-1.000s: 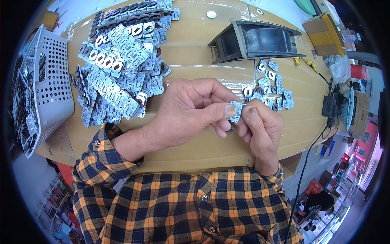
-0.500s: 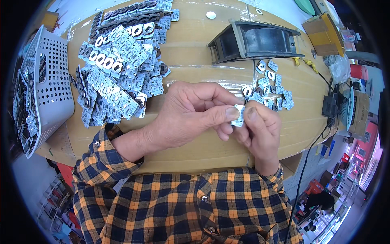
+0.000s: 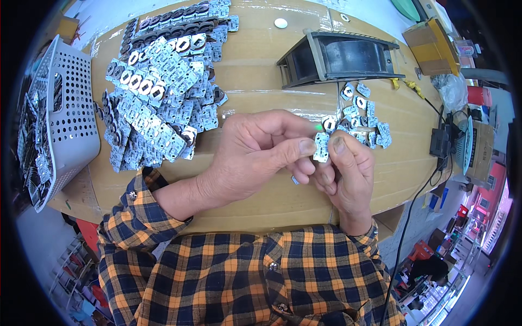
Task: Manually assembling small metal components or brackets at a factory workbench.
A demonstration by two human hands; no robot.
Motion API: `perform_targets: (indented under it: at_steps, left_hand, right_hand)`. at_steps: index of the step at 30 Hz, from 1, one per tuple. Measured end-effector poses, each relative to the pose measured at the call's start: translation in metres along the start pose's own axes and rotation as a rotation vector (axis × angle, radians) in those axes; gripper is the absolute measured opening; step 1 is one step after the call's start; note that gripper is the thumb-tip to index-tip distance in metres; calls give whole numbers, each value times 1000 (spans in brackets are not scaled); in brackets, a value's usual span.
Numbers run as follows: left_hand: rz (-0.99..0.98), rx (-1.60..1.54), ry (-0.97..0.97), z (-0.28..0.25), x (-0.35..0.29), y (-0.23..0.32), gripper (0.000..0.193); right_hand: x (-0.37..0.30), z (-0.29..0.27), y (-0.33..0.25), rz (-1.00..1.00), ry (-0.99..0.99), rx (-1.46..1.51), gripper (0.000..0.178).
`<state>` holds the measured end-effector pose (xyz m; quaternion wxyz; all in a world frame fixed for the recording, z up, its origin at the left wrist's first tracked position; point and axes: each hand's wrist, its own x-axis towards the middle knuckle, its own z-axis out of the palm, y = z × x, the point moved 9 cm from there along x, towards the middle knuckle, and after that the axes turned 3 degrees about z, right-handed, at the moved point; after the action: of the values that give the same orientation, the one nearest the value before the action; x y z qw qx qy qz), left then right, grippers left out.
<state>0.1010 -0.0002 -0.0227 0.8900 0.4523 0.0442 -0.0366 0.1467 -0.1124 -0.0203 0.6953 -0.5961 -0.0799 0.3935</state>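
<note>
Head view: the left hand (image 3: 255, 155) and right hand (image 3: 350, 168) meet over the desk (image 3: 261, 209), the fingers of both pinching one small circuit board (image 3: 321, 148) upright between the thumbs. From that board, loose small boards (image 3: 384, 134) lie at 2 o'clock, a black-sided frame (image 3: 356, 57) stands between 12 and 1, a heap of board strips (image 3: 157, 130) spreads at 10, and a grey perforated basket (image 3: 76, 117) sits at 9.

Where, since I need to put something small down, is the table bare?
The table is bare between the big board pile and the black housing, below the white disc, and between the loose boards and the black adapter. Crowded: the left, with pile and perforated basket.
</note>
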Motion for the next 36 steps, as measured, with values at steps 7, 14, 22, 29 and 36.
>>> perform_targets:
  at_steps: [7,14,22,29,36]
  left_hand:
    - [350,504,117,-2,-14,32,15]
    - [669,1000,68,19,-20,35,20]
    - [568,1950,109,33,-31,79,16]
    - [639,2208,156,-31,-40,163,25]
    - [609,1956,17,-37,-34,159,27]
  right_hand:
    - [1,6,-4,-93,37,-136,31]
    - [-14,-20,-22,-277,330,-540,29]
    - [-29,26,-56,-801,285,-1161,12]
    - [-23,75,-42,-867,-113,-1289,9]
    - [-27,44,-57,-885,151,-1186,3]
